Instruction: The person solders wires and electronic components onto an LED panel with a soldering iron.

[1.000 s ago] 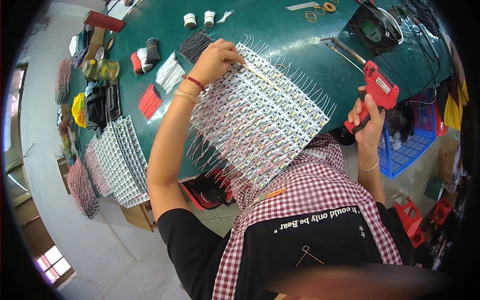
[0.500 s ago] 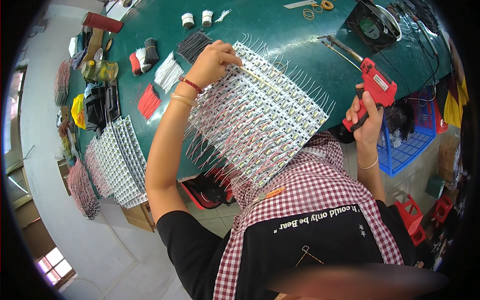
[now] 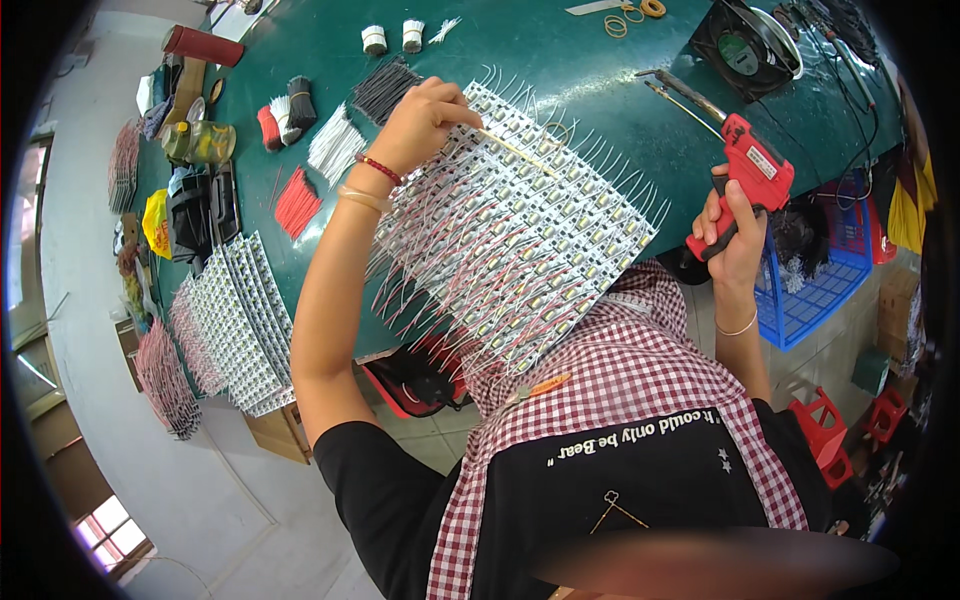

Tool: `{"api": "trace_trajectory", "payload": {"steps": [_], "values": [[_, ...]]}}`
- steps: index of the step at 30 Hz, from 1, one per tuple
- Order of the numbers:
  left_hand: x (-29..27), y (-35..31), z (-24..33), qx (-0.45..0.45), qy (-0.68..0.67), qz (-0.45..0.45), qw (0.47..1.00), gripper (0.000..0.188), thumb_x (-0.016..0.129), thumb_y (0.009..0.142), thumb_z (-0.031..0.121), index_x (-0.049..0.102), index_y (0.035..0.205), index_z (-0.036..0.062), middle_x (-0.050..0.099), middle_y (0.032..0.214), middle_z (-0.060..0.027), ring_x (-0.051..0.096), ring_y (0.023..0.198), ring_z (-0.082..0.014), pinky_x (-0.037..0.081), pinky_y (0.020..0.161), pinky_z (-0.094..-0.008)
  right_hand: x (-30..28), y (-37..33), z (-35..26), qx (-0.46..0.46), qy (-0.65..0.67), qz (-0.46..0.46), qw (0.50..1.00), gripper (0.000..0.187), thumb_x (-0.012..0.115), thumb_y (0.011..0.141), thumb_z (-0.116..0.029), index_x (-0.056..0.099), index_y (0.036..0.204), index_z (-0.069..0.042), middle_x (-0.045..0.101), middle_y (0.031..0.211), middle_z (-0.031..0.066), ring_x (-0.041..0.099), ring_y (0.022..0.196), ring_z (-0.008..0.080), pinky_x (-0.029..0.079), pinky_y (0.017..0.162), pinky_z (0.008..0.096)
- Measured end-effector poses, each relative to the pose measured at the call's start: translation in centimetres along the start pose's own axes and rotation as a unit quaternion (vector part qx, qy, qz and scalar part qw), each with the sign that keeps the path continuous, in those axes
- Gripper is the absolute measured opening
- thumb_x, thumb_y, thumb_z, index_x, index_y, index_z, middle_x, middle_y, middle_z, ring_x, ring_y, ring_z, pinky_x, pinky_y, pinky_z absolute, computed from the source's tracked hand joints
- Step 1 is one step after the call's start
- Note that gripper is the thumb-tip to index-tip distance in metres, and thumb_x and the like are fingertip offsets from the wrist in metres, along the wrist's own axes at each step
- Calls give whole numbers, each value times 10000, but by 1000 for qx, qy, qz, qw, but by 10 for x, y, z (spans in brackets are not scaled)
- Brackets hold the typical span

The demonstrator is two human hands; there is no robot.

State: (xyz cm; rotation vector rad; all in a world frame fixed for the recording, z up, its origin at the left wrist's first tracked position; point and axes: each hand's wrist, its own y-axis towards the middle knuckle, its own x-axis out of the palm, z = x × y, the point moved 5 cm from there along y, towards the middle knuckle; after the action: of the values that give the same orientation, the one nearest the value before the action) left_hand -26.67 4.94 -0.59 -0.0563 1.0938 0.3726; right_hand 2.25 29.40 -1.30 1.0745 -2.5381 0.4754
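Observation:
A white panel of LED circuit boards (image 3: 560, 235) lies at the table's near edge and overhangs toward my apron. Rows of small chips cover it, with thin red and white wires standing out. My left hand (image 3: 428, 118) is over its far left part, fingers pinched on a thin pale stick (image 3: 518, 152) that points right across the boards. At the right, my right hand (image 3: 735, 228) grips a red-and-black soldering gun (image 3: 757, 170) by its handle. The gun's metal tip and feed tube point away to the upper left, apart from the panel.
Red wires (image 3: 298, 202), white wires (image 3: 337, 142) and black wires (image 3: 388, 88) lie on the green table (image 3: 560, 60) left of the panel. More wired panels (image 3: 245, 330) hang over the left edge. A black fan (image 3: 738, 52) stands far right; a blue crate (image 3: 810, 300) sits below.
My left hand and the stick have shifted very slightly. The soldering gun, my right hand and the panel look practically the same.

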Motion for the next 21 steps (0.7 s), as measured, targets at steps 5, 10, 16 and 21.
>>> {"api": "trace_trajectory", "payload": {"steps": [5, 10, 16, 21], "values": [[5, 3, 5, 14, -22, 1, 1000, 315, 615, 735, -82, 773, 894, 140, 626, 834, -34, 528, 823, -249, 476, 734, -356, 0, 1, 1, -3, -2, 3, 1000, 260, 585, 955, -183, 583, 1124, 15, 534, 641, 41, 456, 423, 94, 425, 446, 267], [7, 4, 3, 8, -35, -3, 999, 300, 617, 748, -88, 766, 904, 120, 620, 843, -34, 527, 839, -240, 470, 736, -347, 0, 2, 3, 4, -3, 4, 1000, 257, 583, 955, -181, 587, 1123, 13, 532, 632, 39, 456, 422, 96, 416, 441, 266], [13, 7, 4, 13, -59, -15, 998, 300, 622, 754, -94, 762, 922, 111, 620, 865, -27, 530, 858, -224, 470, 751, -335, -1, 2, 2, 4, -4, 8, 1000, 252, 580, 954, -176, 589, 1119, 13, 530, 631, 39, 453, 421, 95, 414, 438, 264], [22, 11, 9, 17, -68, -30, 997, 297, 631, 767, -86, 763, 940, 116, 626, 874, -27, 534, 860, -221, 478, 756, -330, -1, 2, 3, 7, -3, 4, 1000, 252, 583, 952, -178, 589, 1117, 13, 530, 633, 38, 451, 420, 93, 415, 437, 264]]}}
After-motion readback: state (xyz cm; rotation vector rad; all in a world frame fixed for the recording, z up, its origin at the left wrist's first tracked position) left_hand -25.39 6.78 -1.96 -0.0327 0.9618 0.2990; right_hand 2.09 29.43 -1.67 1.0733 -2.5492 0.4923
